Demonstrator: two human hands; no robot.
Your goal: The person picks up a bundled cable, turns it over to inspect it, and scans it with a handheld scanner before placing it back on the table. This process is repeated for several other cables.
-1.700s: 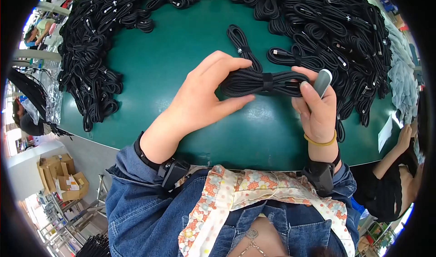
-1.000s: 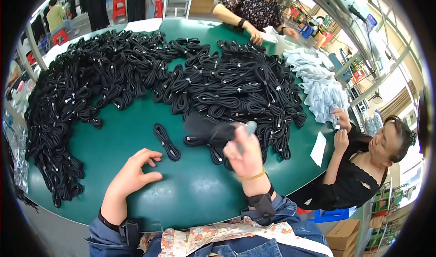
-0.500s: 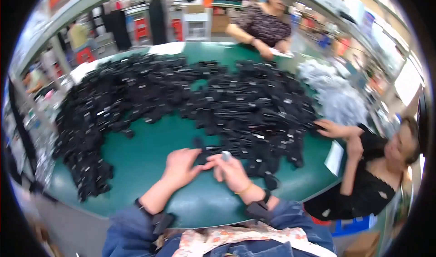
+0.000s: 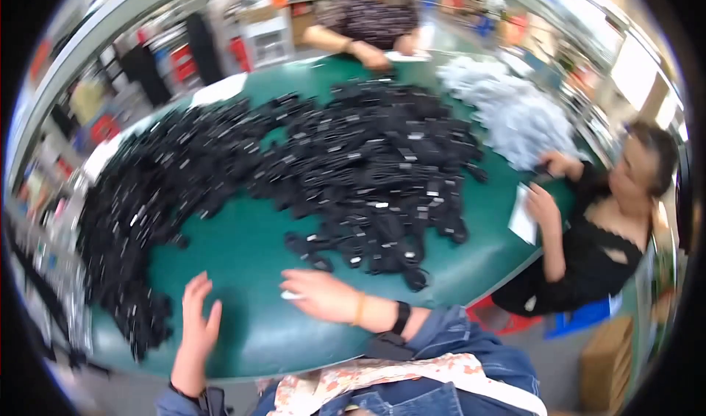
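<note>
A large heap of small black fabric pieces (image 4: 368, 158), sock-like and marked with white tags, curves over the green table (image 4: 243, 247). My left hand (image 4: 197, 328) is above the table beside the heap's left arm, fingers apart and nothing in it. Over the table's near middle, my right hand (image 4: 323, 296) reaches leftward with its fingers stretched out and slightly blurred. A small white thing (image 4: 292, 295) shows at its thumb tip; I cannot tell whether it is worn or held. Just beyond that hand lie a few loose black pieces (image 4: 309, 250).
At the right, a person in black (image 4: 588, 232) holds a white sheet (image 4: 523, 216) beside a pale grey fabric pile (image 4: 518, 114). Across the table stands another person (image 4: 371, 19), one hand at the heap. A blue bin (image 4: 585, 318) sits lower right.
My hands have parted: the left moved left and down, the right moved left. The view has shifted. The person at the right now has the white sheet in hand.
</note>
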